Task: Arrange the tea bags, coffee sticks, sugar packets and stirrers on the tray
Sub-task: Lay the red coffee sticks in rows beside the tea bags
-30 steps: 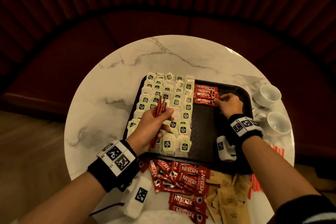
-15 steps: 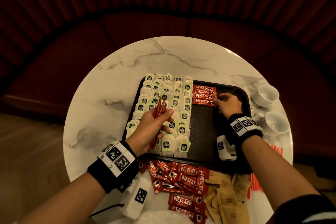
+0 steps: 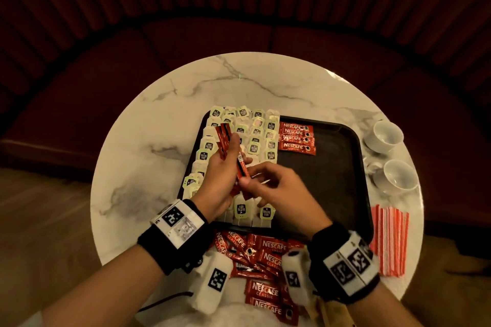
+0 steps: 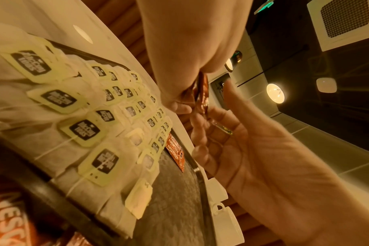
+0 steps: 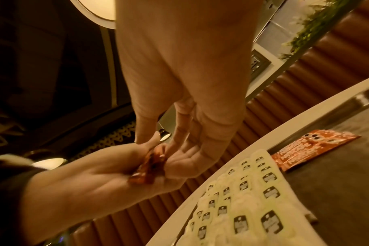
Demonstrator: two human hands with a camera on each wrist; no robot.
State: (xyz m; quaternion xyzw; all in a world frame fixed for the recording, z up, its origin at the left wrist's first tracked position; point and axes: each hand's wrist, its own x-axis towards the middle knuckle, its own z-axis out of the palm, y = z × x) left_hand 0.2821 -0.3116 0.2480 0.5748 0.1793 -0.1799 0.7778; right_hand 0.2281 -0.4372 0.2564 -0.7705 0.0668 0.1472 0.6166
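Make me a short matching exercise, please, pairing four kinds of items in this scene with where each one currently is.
Items:
1. tea bags
2. row of coffee sticks
3. bundle of coffee sticks
4. stirrers

Places:
A. on the marble table, right of the tray
B. held in the left hand, with the right hand pinching one stick
C. covering the left part of the tray
D. lying flat at the far middle of the tray

Pairs: 1-C, 2-D, 3-B, 4-A
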